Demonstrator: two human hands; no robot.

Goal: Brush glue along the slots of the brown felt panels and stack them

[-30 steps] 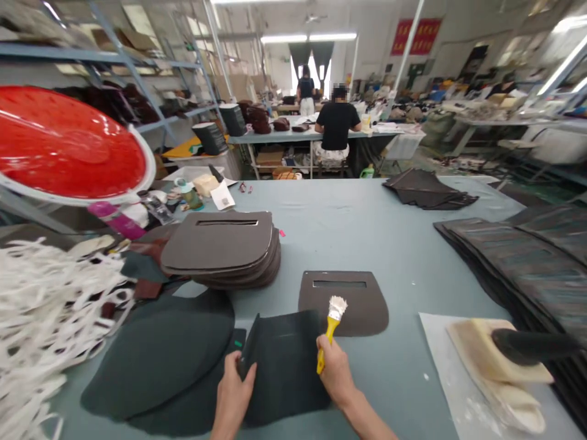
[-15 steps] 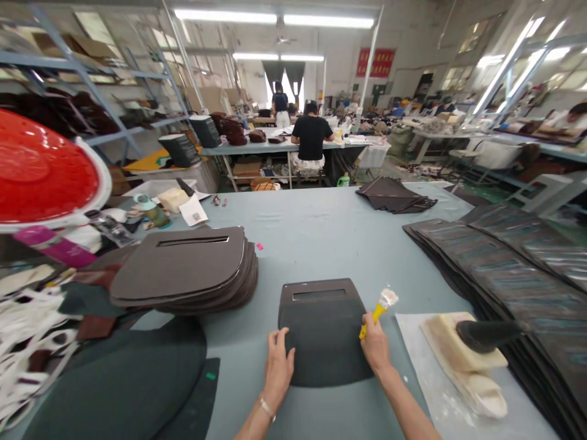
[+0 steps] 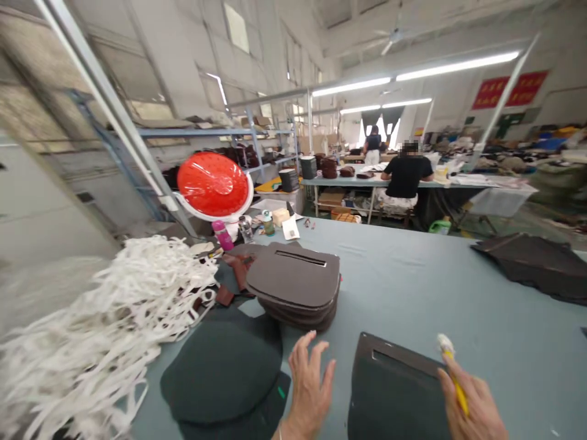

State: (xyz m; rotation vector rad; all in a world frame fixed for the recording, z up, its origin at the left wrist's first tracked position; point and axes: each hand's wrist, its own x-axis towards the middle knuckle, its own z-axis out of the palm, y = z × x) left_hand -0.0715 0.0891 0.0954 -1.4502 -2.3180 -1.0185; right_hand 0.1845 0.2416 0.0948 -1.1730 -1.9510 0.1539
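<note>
Left hand (image 3: 310,386): hung spread and empty.
Yellow brush (image 3: 460,396): sat gripped in the right hand (image 3: 476,401).
Green sheet (image 3: 397,397): lay over the slotted panel (image 3: 403,349), between the hands, nearer the right.
Pairing: seemed the step in hand, nearly finished.
Brown stack (image 3: 293,278): stood just beyond the left hand; the next move probably called for taking from it.

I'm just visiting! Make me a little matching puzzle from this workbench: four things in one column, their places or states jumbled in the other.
Things
1. brush
2. left hand
3. white strips
4. panel stack

Places or states
A. in a tangled heap at the picture's left side
B. topped by a slotted piece
C. held in the right hand
D. fingers spread, holding nothing

Pairs: 1-C, 2-D, 3-A, 4-B
</note>
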